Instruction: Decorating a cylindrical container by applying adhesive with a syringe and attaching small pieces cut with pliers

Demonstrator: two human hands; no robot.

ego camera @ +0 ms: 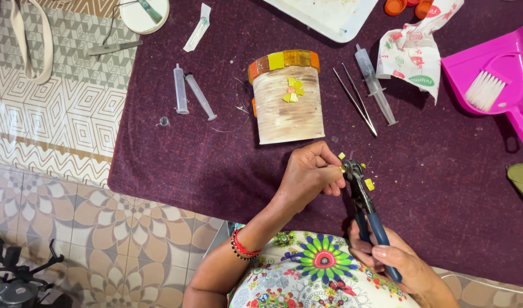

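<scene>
My right hand [395, 259] grips the blue handles of a pair of tile nippers [361, 197] near the table's front edge. My left hand [310, 174] pinches a small yellow tile piece at the nippers' jaws. Tiny yellow chips [368, 184] lie beside the jaws on the purple cloth [204, 165]. Just beyond my left hand lies a painted cylindrical pot [287, 105] on its side, with a rim of orange and yellow tiles and a small yellow tile flower on its wall.
Tweezers [355, 100] and a syringe [375, 85] lie right of the pot; two more syringe parts [187, 94] lie left. A pink dustpan with brush [495, 80] sits far right, a patterned cloth [412, 48] and white tray [330, 14] at the back.
</scene>
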